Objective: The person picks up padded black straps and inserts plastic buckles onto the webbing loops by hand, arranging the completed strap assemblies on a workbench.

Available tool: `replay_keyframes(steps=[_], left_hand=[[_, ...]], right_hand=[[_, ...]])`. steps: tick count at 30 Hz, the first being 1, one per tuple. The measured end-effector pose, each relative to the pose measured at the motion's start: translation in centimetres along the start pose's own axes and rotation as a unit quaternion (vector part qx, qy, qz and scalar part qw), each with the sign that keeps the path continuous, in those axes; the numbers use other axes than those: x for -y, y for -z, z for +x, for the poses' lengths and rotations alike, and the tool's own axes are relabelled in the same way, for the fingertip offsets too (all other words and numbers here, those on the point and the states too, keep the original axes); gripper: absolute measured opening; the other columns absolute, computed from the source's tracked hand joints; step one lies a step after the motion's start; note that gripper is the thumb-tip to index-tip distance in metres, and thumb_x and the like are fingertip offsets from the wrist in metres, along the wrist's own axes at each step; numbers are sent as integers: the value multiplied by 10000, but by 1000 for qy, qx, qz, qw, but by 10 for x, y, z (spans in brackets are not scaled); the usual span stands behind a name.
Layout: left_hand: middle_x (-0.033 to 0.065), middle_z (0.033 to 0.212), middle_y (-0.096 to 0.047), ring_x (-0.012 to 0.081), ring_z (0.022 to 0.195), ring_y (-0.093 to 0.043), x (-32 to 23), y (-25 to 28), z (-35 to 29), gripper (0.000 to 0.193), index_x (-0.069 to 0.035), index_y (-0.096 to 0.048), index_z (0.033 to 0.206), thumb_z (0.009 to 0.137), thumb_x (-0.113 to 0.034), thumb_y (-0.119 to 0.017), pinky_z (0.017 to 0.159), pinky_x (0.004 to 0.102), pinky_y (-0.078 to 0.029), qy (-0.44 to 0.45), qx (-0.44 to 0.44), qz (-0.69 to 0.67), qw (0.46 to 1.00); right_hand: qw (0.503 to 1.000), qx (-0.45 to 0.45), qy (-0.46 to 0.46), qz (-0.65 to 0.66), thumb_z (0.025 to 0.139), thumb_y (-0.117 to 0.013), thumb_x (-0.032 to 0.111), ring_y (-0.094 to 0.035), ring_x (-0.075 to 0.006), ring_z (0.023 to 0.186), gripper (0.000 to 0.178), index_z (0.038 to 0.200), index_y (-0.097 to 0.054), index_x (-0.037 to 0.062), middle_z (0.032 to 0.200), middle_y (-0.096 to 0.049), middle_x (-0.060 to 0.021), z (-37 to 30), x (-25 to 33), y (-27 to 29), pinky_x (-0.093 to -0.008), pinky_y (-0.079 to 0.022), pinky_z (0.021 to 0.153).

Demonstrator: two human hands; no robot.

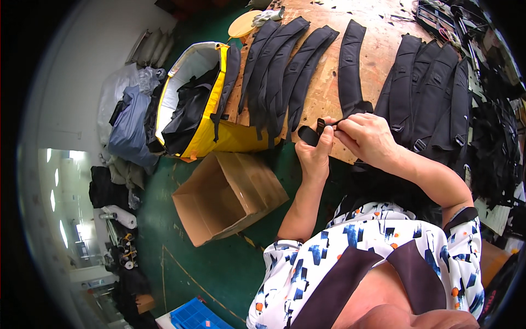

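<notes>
A black padded shoulder strap [351, 66] lies on the wooden table in front of me, its lower end reaching my hands. My left hand [314, 156] is closed, pinching a small black buckle [321, 124] between thumb and fingers. Beside it a loop of black webbing [308, 135] curls out to the left. My right hand [368, 136] is closed too, its fingertips gripping the black webbing just right of the buckle. How the webbing passes through the buckle is too small to tell.
More padded straps lie left [279, 66] and right [433, 93] on the table [323, 71]. A yellow bag [219, 140] with black material inside stands at the left, an opened cardboard box [249, 181] below it on the green floor. A glove [268, 17] lies by a round stool [244, 24].
</notes>
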State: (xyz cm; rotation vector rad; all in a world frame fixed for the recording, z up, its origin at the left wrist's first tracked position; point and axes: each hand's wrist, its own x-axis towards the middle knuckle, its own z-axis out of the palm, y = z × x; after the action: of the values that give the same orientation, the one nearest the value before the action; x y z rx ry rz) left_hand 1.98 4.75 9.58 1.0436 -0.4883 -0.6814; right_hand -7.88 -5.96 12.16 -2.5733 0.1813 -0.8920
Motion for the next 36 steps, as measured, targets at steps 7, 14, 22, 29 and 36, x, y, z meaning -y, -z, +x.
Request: replay_keyframes(steps=[7,14,22,29,36], left_hand=[[-46,696,-506,5,532,-366,4,1,0,155,20,-614,932,815,-83,-615,468,161,-278,-74,-47,54,995],[74,717,-575,117,568,-514,-18,6,-14,263,6,-525,935,765,-130,-675,517,225,-417,-233,28,-31,972],[56,765,-576,41,555,-399,-85,45,-39,514,-3,-476,1128,791,-350,-646,524,176,-339,-292,-46,193,936],[-17,744,-559,3,520,-362,39,54,-17,470,-41,-494,1215,812,-225,-650,462,139,-283,69,6,148,987],[28,863,-534,32,515,-314,92,47,-5,457,-29,-328,1336,912,-113,-476,457,169,-287,196,65,128,970]], right_hand=[[988,120,-53,78,759,-603,140,-552,-298,567,190,648,-495,29,601,-529,-101,-5,13,13,-378,-444,520],[958,146,-33,243,805,-590,153,-569,-271,534,174,704,-552,15,569,-540,-116,-1,26,28,-343,-456,500],[946,128,-270,122,814,-561,179,-597,-180,603,156,793,-606,31,632,-586,-86,9,-94,3,-311,-470,550],[828,404,-367,-125,749,-613,427,-634,-292,772,423,761,-660,7,758,-642,-145,1,-85,-35,-370,-504,661],[798,387,-452,-96,692,-679,468,-651,-245,771,475,787,-662,2,808,-660,-121,-17,-99,-56,-326,-515,692]])
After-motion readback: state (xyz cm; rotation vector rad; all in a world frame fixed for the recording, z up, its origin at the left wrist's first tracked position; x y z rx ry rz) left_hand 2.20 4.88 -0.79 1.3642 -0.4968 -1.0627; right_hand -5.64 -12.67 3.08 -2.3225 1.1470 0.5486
